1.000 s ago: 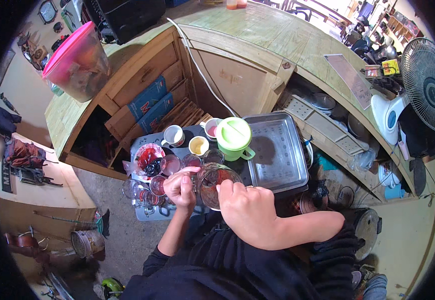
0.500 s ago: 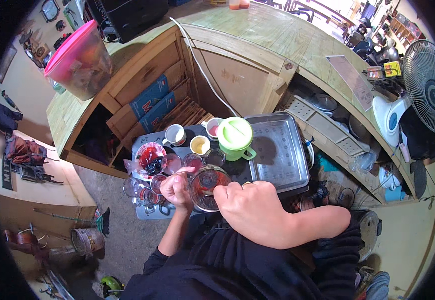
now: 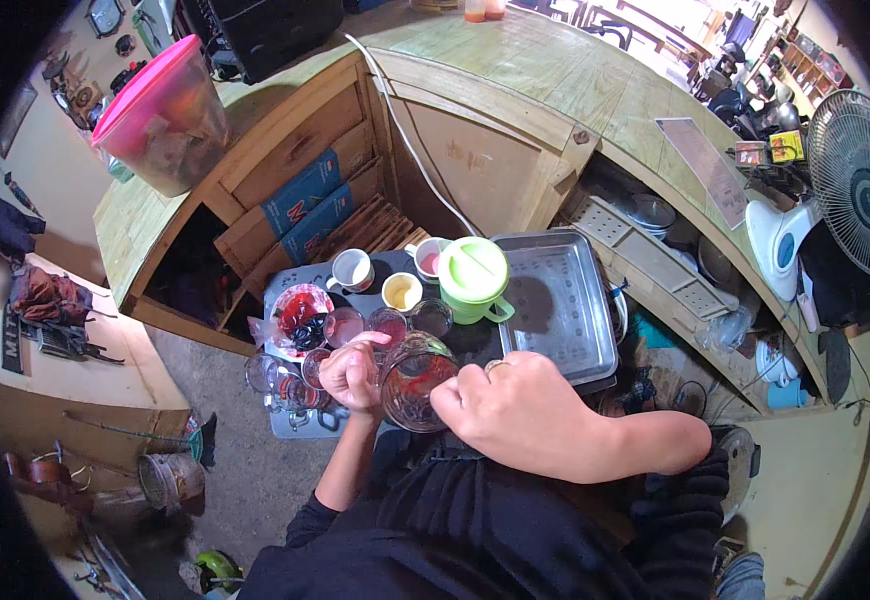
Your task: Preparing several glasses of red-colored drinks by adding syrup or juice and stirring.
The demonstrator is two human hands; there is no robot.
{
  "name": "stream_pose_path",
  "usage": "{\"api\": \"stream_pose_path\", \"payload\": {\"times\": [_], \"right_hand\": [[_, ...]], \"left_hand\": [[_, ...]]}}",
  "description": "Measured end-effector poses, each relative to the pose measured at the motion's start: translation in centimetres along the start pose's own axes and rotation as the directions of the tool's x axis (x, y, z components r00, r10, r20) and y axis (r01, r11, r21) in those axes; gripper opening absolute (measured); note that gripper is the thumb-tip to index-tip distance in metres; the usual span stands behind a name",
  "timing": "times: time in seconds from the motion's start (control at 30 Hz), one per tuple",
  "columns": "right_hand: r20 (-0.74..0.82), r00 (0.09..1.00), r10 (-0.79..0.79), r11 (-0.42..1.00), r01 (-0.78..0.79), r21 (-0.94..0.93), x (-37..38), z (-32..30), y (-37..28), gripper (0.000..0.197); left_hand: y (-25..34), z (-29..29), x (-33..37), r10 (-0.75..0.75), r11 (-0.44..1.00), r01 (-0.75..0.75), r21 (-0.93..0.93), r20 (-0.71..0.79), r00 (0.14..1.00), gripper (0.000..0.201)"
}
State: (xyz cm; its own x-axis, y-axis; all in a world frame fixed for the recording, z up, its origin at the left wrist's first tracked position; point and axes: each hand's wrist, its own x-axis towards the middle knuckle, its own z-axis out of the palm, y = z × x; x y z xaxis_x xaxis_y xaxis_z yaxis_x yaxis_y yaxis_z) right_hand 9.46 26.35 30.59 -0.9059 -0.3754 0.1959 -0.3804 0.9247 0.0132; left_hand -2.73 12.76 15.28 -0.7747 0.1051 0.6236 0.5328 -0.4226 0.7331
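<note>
A clear glass mug with red inside or showing through it is held in front of my body, above the near edge of the table. My left hand is closed at its left side, thumb and index finger sticking out toward the other glasses. From the right, my right hand is closed against the glass, its fingertips partly hidden by the knuckles. Just beyond stand several glasses with pink traces, a dark glass, a yellowish cup and a light green lidded pitcher.
On the left of the grey table are a bowl with red and black contents and several upturned glass mugs. A metal tray lies right. Beyond, a wooden counter curves around, bearing a pink-lidded tub and a fan.
The glass mug has tipped slightly, and more of its side shows. My right hand has shifted a little up and to the right; my left hand stays nearly still.
</note>
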Motion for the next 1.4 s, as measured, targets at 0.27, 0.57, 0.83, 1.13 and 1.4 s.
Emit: {"api": "stream_pose_path", "payload": {"times": [0.27,0.57,0.83,1.13,1.4], "right_hand": [[-0.073,0.987,-0.144,0.990,0.143,-0.011,-0.5,1.4,0.1,0.010],[-0.174,0.893,0.415,0.874,-0.338,0.348,-1.9,1.6,-0.7,0.021],[-0.078,0.878,0.472,0.826,-0.410,0.387,-2.8,2.4,-1.0,0.021],[-0.095,0.834,0.544,0.765,-0.447,0.463,-2.9,2.9,-0.5,0.018],[-0.140,0.869,0.475,0.822,-0.382,0.422,-3.2,3.2,0.0,0.020]], "left_hand": [[1.0,0.5,2.0,0.158,0.984,-0.164,0.065,0.083,0.984,0.032],[0.8,0.0,3.1,0.276,0.933,-0.282,0.222,0.057,0.959,0.029],[0.8,0.1,3.5,0.310,0.921,-0.313,0.231,0.049,0.949,0.028],[1.0,0.3,3.7,0.323,0.918,-0.331,0.220,0.072,0.944,0.027],[1.2,0.2,3.6,0.316,0.918,-0.320,0.233,0.054,0.947,0.027]]}}
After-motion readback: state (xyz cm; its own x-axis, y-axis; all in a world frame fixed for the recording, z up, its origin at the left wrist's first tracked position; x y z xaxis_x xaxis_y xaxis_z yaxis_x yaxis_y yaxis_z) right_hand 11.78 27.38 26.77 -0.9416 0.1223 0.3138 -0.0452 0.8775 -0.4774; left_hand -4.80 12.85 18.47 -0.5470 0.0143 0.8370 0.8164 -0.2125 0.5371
